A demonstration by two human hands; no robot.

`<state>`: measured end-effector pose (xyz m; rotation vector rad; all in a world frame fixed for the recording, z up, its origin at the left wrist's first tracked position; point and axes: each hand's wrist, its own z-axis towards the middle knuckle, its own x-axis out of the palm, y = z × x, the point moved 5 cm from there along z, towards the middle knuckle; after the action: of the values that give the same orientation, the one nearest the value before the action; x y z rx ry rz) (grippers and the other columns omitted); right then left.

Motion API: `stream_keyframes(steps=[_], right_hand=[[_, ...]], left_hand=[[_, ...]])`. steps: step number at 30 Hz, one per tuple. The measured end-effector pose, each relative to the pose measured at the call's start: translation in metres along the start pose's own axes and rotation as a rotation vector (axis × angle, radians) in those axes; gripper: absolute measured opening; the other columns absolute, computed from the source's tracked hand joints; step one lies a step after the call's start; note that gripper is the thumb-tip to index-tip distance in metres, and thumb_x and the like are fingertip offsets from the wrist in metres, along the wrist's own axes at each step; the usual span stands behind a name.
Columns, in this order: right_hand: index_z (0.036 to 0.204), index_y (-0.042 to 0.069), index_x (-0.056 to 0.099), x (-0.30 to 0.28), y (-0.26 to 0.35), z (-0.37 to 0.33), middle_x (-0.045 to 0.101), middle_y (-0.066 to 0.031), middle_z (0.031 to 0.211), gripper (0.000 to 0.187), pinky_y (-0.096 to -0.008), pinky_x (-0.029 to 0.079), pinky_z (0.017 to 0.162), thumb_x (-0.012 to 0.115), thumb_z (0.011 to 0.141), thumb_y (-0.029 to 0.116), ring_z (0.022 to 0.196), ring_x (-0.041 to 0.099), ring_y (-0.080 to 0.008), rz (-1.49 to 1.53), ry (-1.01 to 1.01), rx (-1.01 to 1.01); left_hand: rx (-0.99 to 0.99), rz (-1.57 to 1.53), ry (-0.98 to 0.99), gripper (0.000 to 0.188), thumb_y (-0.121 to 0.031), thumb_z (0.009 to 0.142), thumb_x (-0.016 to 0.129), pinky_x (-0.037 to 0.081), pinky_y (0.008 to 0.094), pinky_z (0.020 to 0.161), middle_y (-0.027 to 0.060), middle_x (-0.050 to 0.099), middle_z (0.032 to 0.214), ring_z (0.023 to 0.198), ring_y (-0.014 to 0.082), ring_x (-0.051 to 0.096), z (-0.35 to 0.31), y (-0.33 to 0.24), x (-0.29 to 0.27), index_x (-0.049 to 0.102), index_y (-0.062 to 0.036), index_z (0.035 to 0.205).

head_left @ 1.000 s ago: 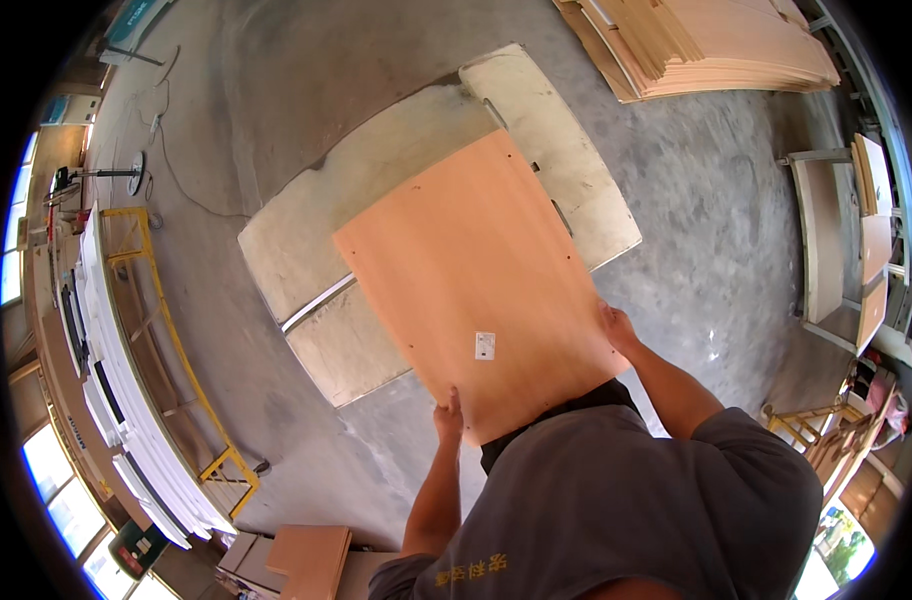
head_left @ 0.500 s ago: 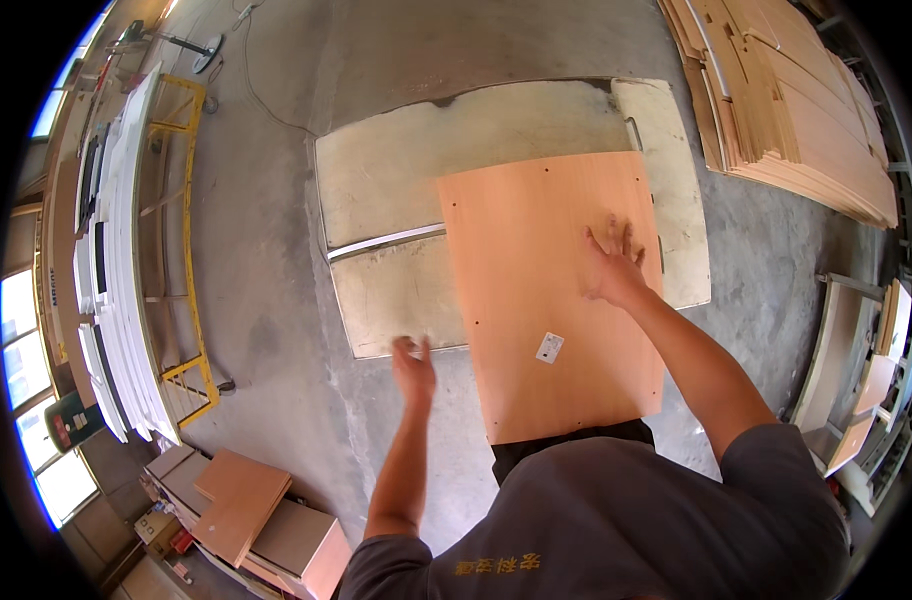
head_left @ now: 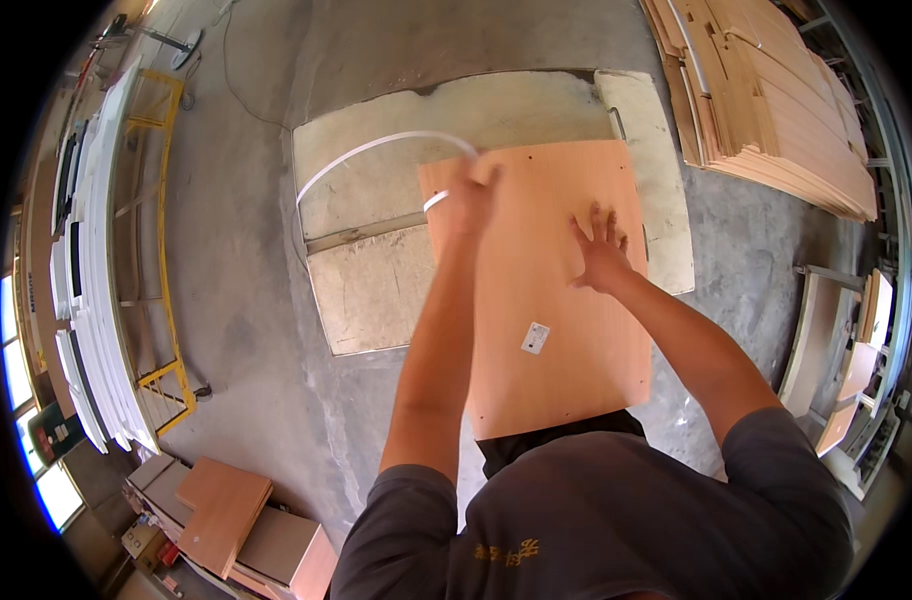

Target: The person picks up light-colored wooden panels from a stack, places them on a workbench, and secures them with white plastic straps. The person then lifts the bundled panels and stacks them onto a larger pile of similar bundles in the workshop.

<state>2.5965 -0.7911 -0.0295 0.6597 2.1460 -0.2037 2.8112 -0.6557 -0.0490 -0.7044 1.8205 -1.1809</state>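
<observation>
A large wood-grain panel (head_left: 541, 290) with small dark dots along its edges and a white label (head_left: 535, 338) lies in front of me. Under it is a pale, worn board (head_left: 371, 290). My left hand (head_left: 471, 205) is over the panel's far left part, its fingers bent and blurred, closed on a white strap (head_left: 376, 146). From that hand the strap arcs left over the pale board, and a short piece (head_left: 435, 200) shows at the panel's left edge. My right hand (head_left: 603, 258) is spread on the panel's right half, holding nothing.
To the left stands a yellow-framed rack (head_left: 166, 250) with white panels (head_left: 96, 270). Stacked flat cardboard (head_left: 776, 110) is at the far right. Wood-coloured boards and boxes (head_left: 226, 510) sit at the lower left. A cable (head_left: 238, 80) crosses the concrete floor.
My left hand has moved up and right from beside the panel to above it. The strap, earlier lying flat on the pale board, is now raised in an arc. My right hand stays on the panel.
</observation>
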Motion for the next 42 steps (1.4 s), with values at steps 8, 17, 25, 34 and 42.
stream_keyframes(steps=[8, 17, 25, 34, 42], right_hand=[[0.122, 0.003, 0.054, -0.046, 0.012, 0.04, 0.053, -0.015, 0.13, 0.042, -0.0557, 0.02, 0.113, 0.056, 0.081, 0.013, 0.124, 0.048, -0.027, -0.231, -0.542, -0.476], [0.085, 0.016, 0.07, -0.021, -0.48, -0.113, 0.069, -0.0064, 0.087, 0.013, -0.0477, 0.038, 0.101, 0.059, 0.084, 0.022, 0.096, 0.064, -0.023, -0.811, 0.143, 0.138], [0.092, -0.001, 0.065, -0.049, -0.56, -0.142, 0.068, -0.0205, 0.093, 0.043, -0.0458, 0.052, 0.073, 0.047, 0.098, 0.038, 0.083, 0.067, -0.0343, 0.206, -0.465, 0.724], [0.115, -0.005, 0.057, -0.084, -0.313, -0.003, 0.068, -0.0163, 0.103, 0.044, -0.034, 0.056, 0.077, 0.042, 0.102, 0.034, 0.087, 0.07, -0.0244, 1.58, -0.661, -0.02], [0.109, 0.003, 0.059, -0.094, -0.282, 0.037, 0.068, -0.0158, 0.091, 0.022, -0.0392, 0.054, 0.071, 0.049, 0.098, 0.019, 0.08, 0.066, -0.0329, 0.928, -1.0, -0.174]], left_hand=[[0.37, 0.759, -0.078, 0.055, -0.031, 0.09, 0.056, 0.012, 0.0493, 0.117, 0.0096, 0.029, 0.154, 0.144, 0.0301, 0.022, -0.049, 0.014, 0.096, 0.044, -0.0161, 0.141], [0.354, 0.867, -0.103, 0.054, -0.035, 0.094, 0.051, 0.013, 0.0475, 0.118, 0.0088, 0.031, 0.153, 0.144, 0.0283, 0.023, -0.046, 0.014, 0.104, 0.043, -0.0096, 0.141], [0.295, 0.742, -0.105, 0.049, -0.035, 0.099, 0.035, 0.017, 0.0475, 0.117, 0.011, 0.042, 0.146, 0.139, 0.0293, 0.033, -0.03, 0.019, 0.107, 0.049, -0.0067, 0.137], [-0.16, 0.729, 0.241, 0.073, -0.059, 0.096, 0.017, 0.037, 0.0437, 0.105, 0.0194, 0.056, 0.13, 0.122, 0.0383, 0.05, 0.021, -0.007, 0.075, 0.049, -0.0067, 0.137], [-0.193, 0.546, 0.278, 0.07, -0.057, 0.096, 0.023, 0.034, 0.0349, 0.107, 0.0151, 0.053, 0.136, 0.13, 0.03, 0.046, 0.018, -0.015, 0.079, 0.047, -0.0068, 0.139]])
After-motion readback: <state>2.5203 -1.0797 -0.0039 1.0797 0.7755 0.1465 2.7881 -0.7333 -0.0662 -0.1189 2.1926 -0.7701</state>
